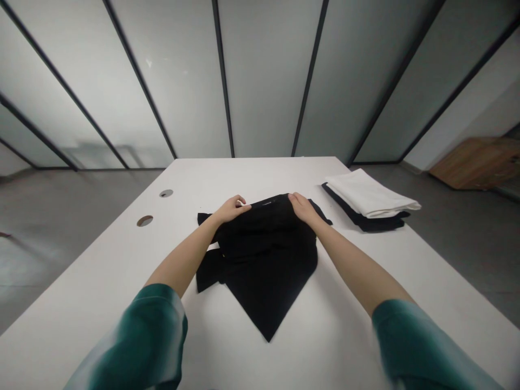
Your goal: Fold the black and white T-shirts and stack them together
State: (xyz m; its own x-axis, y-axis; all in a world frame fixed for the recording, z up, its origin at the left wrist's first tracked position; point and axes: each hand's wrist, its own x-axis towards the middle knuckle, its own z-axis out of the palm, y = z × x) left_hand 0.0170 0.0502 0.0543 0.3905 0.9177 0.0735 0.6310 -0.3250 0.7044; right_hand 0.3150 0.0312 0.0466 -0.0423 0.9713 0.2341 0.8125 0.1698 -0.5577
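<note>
A black shirt lies rumpled on the white table, one pointed corner of it toward me and a sleeve-like piece out to the left. My left hand pinches its far edge between thumb and fingers, with some fingers raised. On the right of that same edge, my right hand is closed on the cloth. Between the two hands the edge is lifted, and a small pale label shows there. Folds hide how the rest of the shirt lies.
To the right, a folded white cloth rests on a folded black cloth. Two round holes pierce the left side of the table. Frosted glass panels stand behind it, and a brown wooden board is at far right.
</note>
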